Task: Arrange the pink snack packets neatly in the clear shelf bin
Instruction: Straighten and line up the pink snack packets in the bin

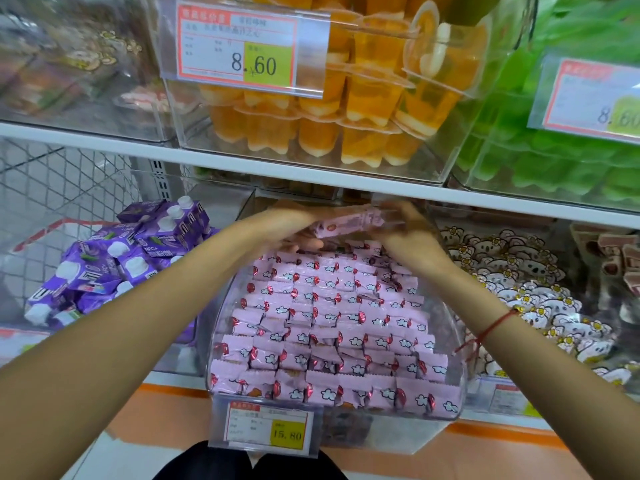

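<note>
item: a row of pink snack packets (pixel 349 225), pinched end to end between the left hand (pixel 294 220) and right hand (pixel 403 225), long axis running across from fingers to fingers. it is held just above the far rows in the clear shelf bin (pixel 450 327), the open gap judged to lie directly beneath the fingers, both hands equally near.

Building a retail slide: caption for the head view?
Both hands hold pink packets above the clear bin's tidy rows.

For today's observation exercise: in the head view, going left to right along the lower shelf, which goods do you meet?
Purple drink cartons → clear shelf bin of pink snack packets → white flower-print packets → brown-and-pink packets at the right edge.
</note>
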`<state>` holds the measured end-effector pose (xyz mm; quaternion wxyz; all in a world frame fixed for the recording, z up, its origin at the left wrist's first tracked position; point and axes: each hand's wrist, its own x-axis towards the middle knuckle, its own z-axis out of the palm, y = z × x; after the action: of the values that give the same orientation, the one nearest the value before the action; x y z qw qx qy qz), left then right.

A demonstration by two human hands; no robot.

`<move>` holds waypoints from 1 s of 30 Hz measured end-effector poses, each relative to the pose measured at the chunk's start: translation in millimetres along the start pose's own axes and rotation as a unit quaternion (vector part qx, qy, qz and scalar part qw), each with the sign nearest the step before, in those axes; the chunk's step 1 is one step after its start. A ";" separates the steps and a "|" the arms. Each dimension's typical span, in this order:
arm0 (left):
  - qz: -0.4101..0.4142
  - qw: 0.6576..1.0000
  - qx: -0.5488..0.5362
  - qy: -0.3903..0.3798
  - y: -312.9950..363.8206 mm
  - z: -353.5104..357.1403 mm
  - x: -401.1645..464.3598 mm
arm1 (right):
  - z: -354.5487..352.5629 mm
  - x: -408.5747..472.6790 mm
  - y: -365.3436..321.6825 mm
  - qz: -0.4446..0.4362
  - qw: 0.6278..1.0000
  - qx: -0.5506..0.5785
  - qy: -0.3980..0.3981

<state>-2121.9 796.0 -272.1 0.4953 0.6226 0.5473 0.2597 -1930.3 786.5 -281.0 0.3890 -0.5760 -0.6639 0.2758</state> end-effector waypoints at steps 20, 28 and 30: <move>0.051 0.912 0.407 -0.021 -28.1 13.8 49.7 | -8.5 13.2 4.9 0.116 0.973 0.192 -0.050; 0.032 0.904 0.427 -0.003 -29.0 -7.4 46.4 | 36.0 40.7 9.6 0.056 0.993 0.104 0.014; 0.025 0.906 0.423 -0.006 -27.4 -8.5 48.7 | 47.0 42.1 17.1 -0.006 1.000 0.007 -0.017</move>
<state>-2127.9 842.1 -304.3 0.1822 0.7885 0.5873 0.0128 -1961.6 834.8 -312.1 0.3837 -0.5641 -0.6720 0.2880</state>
